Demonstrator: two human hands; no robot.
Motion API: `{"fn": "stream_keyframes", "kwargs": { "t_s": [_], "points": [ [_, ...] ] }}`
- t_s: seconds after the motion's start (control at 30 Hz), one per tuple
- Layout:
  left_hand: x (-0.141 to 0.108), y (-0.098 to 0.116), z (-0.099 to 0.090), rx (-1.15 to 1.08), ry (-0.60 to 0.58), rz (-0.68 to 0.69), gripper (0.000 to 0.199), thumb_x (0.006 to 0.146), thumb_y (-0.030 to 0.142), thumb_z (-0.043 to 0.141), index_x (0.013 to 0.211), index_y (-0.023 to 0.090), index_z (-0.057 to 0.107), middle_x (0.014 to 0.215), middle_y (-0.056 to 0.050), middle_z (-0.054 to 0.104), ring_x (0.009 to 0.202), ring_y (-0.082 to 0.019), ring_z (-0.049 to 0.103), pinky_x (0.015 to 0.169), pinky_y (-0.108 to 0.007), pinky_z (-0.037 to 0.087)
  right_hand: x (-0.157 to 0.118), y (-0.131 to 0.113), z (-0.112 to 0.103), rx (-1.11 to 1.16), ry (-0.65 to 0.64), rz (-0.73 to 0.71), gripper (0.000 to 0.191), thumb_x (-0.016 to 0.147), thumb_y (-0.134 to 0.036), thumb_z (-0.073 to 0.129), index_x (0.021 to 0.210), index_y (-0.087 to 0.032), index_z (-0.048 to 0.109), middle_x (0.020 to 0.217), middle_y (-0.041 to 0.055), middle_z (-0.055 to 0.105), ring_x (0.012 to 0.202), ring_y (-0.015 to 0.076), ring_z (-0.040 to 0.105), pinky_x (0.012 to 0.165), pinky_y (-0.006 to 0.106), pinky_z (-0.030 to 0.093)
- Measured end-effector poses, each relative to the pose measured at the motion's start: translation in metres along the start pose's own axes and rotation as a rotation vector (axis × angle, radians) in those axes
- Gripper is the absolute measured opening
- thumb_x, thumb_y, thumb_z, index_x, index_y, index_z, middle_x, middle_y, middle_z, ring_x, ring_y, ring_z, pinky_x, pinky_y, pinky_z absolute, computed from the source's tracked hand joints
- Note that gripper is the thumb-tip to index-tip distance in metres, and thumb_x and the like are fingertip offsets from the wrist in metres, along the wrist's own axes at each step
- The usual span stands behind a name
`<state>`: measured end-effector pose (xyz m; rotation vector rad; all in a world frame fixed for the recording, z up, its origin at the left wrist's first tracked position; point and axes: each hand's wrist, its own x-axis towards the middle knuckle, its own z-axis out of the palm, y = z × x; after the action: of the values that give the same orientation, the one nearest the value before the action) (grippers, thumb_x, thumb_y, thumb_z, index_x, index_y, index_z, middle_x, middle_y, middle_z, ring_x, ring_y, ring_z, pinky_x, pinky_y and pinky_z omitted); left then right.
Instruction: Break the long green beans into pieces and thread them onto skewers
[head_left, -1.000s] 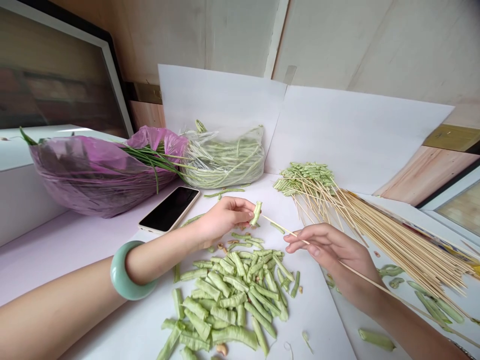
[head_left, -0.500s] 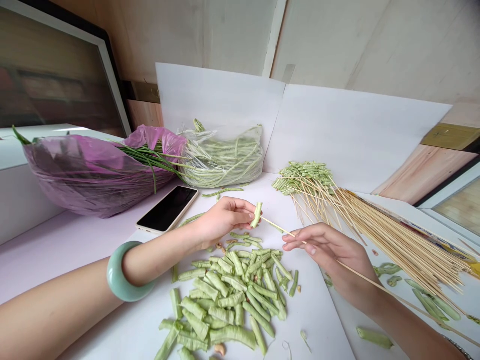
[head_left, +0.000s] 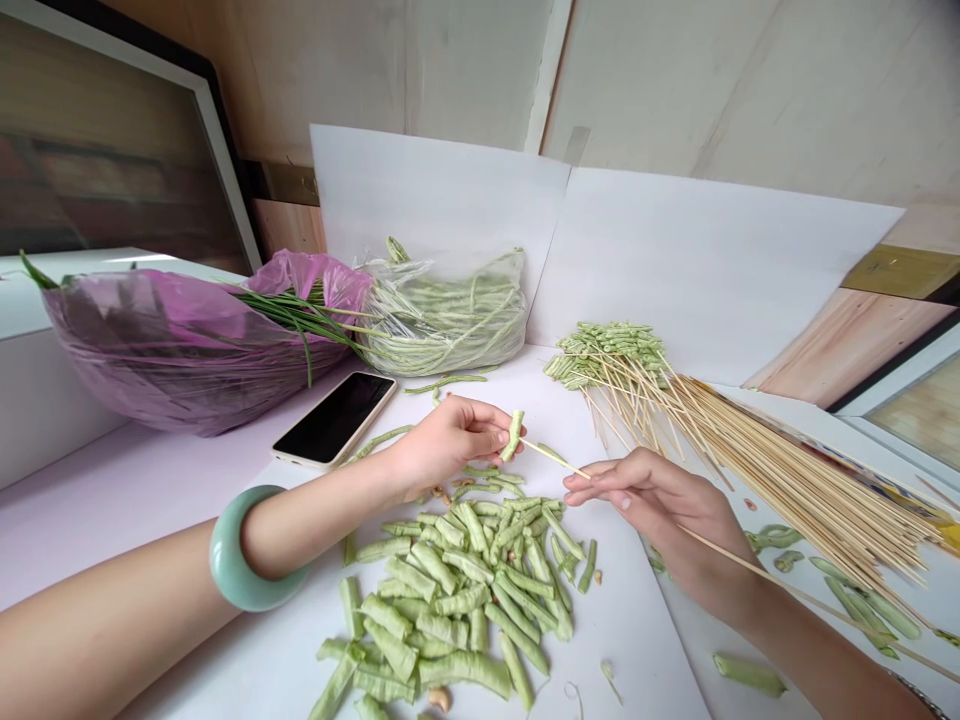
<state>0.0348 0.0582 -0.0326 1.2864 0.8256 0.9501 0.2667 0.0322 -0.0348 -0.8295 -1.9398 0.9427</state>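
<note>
A short piece of green bean (head_left: 513,436) is pinched between the thumb and fingers of my left hand (head_left: 459,440), which wears a pale green bangle on its wrist. My right hand (head_left: 660,505) grips a thin wooden skewer (head_left: 553,457), whose tip meets the bean piece; whether it has gone through is hidden by the fingers. The skewer's other end runs back over my right forearm. Below both hands lies a heap of cut bean pieces (head_left: 450,590) on white paper.
A bundle of bare skewers (head_left: 810,470) lies at the right, beside skewers loaded with bean pieces (head_left: 611,352). At the back left are a purple bag (head_left: 195,350) of greens, a clear bag (head_left: 457,310) of long beans and a phone (head_left: 335,420). A loose bean piece (head_left: 748,674) lies front right.
Both hands stay almost in place, with the bean piece and skewer still held. The bean piece has shifted very slightly down; the skewer's visible stretch looks a little shorter.
</note>
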Motion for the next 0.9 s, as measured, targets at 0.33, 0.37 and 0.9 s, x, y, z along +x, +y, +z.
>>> {"fn": "stream_keyframes", "kwargs": {
  "t_s": [0.33, 0.37, 0.9],
  "points": [
    [0.0, -0.001, 0.002, 0.048, 0.046, -0.013, 0.02, 0.062, 0.019, 0.077, 0.078, 0.009, 0.072, 0.07, -0.005, 0.068, 0.063, -0.01, 0.057, 0.065, -0.023, 0.043, -0.001, 0.006, 0.0, 0.025, -0.016, -0.005, 0.013, 0.09, -0.026, 0.052, 0.085, -0.022, 0.064, 0.09, 0.006, 0.073, 0.091, 0.0196, 0.069, 0.084, 0.035, 0.055],
    [0.0, -0.001, 0.003, 0.012, 0.046, -0.025, 0.021, 0.062, 0.019, 0.078, 0.079, 0.009, 0.072, 0.07, -0.005, 0.068, 0.064, -0.01, 0.057, 0.065, -0.023, 0.043, -0.001, 0.007, 0.001, 0.037, -0.01, -0.016, 0.013, 0.09, -0.027, 0.052, 0.085, -0.022, 0.064, 0.089, 0.0059, 0.073, 0.091, 0.0197, 0.069, 0.085, 0.036, 0.054],
    [-0.008, -0.009, 0.011, -0.437, -0.151, -0.161, 0.018, 0.061, 0.017, 0.08, 0.074, 0.009, 0.069, 0.068, -0.003, 0.065, 0.063, -0.008, 0.06, 0.066, -0.019, 0.047, -0.004, -0.001, 0.01, 0.23, 0.023, -0.036, 0.011, 0.09, -0.028, 0.054, 0.085, -0.024, 0.063, 0.091, 0.0047, 0.073, 0.087, 0.0204, 0.071, 0.08, 0.039, 0.058]
  ]
}}
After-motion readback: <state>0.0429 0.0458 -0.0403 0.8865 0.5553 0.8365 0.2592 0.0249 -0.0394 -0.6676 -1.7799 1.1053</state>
